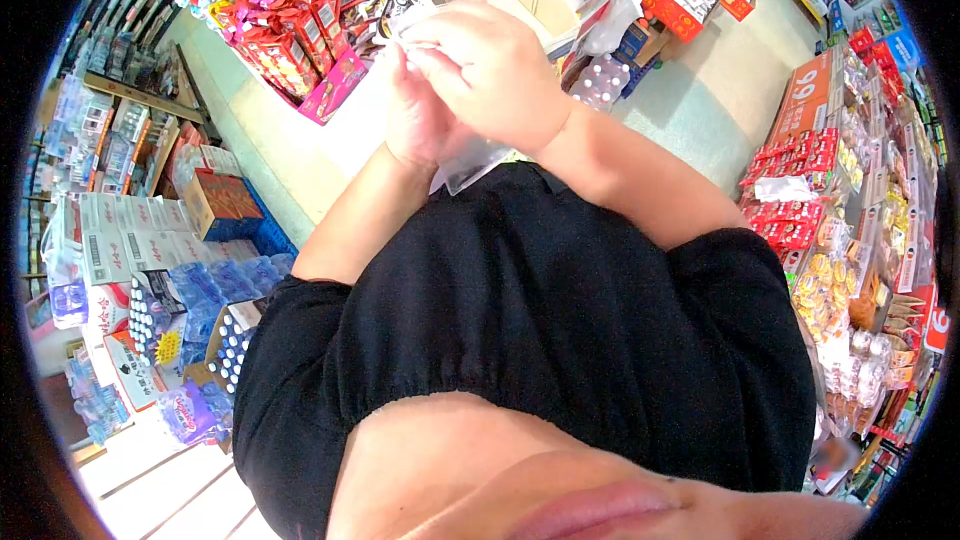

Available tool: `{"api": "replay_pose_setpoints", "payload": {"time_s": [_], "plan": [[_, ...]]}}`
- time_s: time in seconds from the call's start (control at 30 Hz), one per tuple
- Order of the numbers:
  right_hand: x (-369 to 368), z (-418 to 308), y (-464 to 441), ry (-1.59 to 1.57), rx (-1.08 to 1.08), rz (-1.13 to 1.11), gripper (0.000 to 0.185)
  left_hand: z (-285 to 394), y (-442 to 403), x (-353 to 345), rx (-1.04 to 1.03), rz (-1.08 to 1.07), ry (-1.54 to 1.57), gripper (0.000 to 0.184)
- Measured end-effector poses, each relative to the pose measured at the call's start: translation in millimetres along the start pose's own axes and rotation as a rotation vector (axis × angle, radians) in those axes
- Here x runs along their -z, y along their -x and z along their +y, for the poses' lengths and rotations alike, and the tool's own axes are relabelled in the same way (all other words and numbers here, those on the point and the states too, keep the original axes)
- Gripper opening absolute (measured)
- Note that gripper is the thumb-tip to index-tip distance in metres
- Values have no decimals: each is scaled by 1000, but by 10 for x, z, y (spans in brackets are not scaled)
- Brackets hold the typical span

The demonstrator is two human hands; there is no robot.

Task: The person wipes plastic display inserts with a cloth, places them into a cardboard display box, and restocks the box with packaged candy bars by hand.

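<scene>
Seeing thin clear glossy plastic bag, loose matt black cloth top, shiny red rectangular plastic-looking packets far left, kinda smooth pale floor.

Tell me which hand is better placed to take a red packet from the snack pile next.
Probably the left hand: it is on the side of the snack pile, while the right hand would reach across it. Both are at the clear plastic bag, though.

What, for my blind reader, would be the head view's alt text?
In a shop, a person's left hand and right hand meet, holding transparent plastic film before a black fabric top. Ahead, glossy red and yellow packets lie heaped; blue-tinted plastic bottles are left, red plastic packs right.
</scene>
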State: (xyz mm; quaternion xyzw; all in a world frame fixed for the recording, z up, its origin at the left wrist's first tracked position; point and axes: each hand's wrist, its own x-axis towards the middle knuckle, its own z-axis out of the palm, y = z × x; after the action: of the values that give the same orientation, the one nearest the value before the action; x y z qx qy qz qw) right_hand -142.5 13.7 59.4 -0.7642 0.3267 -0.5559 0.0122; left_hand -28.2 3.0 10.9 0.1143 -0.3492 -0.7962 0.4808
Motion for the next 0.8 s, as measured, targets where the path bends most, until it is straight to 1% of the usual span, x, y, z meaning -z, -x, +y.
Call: {"api": "replay_pose_setpoints", "payload": {"time_s": [0.03,0.07,0.13,0.17,0.2,0.27,0.3,0.4,0.43,0.53,0.57,0.67,0.7,0.8], "plan": [[34,48,-19,44,-15,-19,17,-2,-20,-28,-9,-48,15,94],[74,125,-25,88,-37,-37,17,13,40,-76,0,-21,-8,95],[101,362,-25,106,-338,3,16,32,-10,-72,-65,-114,-15,95],[94,400,3,46,-338,13,16,36,-60,-68,-101,-162,-14,96],[105,374,-17,-14,-338,23,16,32,-102,-24,-96,-140,7,96],[80,186,16,67,-47,20,17,31,-111,139,-75,-75,49,96],[82,85,27,34,-80,-42,15,105,-113,101,56,-136,637,99],[71,145,237,83,60,-194,13,231,-109,-53,29,-12,117,104],[116,111,273,92,97,-319,15,272,-96,-98,32,19,97,108],[86,180,271,86,241,-207,16,271,-79,-91,80,-55,105,108],[79,227,200,122,217,-133,16,249,-55,-81,115,-109,229,108],[71,263,-44,81,-87,58,15,166,-107,-34,204,-292,591,110],[19,225,-31,98,-30,54,16,170,-115,-35,185,-354,659,106],[13,95,-33,90,116,-46,16,159,-57,-171,97,-1,145,103]]}}
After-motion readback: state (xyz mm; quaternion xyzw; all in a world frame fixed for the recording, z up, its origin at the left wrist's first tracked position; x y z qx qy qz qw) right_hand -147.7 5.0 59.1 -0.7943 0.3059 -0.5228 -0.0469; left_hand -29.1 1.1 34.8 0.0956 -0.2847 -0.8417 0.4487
